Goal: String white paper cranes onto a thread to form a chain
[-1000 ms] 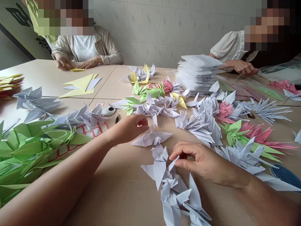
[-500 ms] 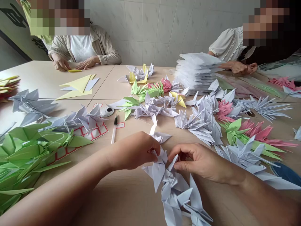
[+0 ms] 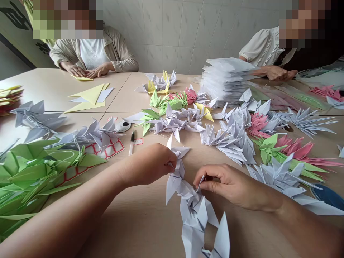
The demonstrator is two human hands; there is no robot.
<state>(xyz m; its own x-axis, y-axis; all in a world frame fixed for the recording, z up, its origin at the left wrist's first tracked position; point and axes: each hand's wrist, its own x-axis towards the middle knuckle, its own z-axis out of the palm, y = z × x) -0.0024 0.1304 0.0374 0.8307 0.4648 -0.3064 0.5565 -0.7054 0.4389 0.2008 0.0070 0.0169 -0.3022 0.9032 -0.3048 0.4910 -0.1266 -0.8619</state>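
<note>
A string of white paper cranes point(image 3: 191, 200) runs from the middle of the table down to the near edge of the head view. My left hand point(image 3: 153, 163) is closed in a pinch at the upper part of the string, beside one white crane point(image 3: 180, 152); the exact spot under its fingertips is hidden. Lower and to the right, my right hand point(image 3: 225, 184) pinches a thin pointed tip of a crane between thumb and forefinger. The cranes between both hands overlap one another, with their wings folded out at different angles.
Green cranes point(image 3: 24, 175) pile up at the left, near a pen point(image 3: 131, 141). White crane strings point(image 3: 233, 134) and pink cranes point(image 3: 295, 148) lie right. Behind stand stacked clear packets point(image 3: 227, 82). Across the table, one person's hands point(image 3: 99, 70) press yellow paper point(image 3: 82, 77); another person sits at right.
My left hand has moved slightly left and up, drawing the upper cranes along. The string now lies straighter and further left. My right hand stays nearly in place, pinching a crane tip.
</note>
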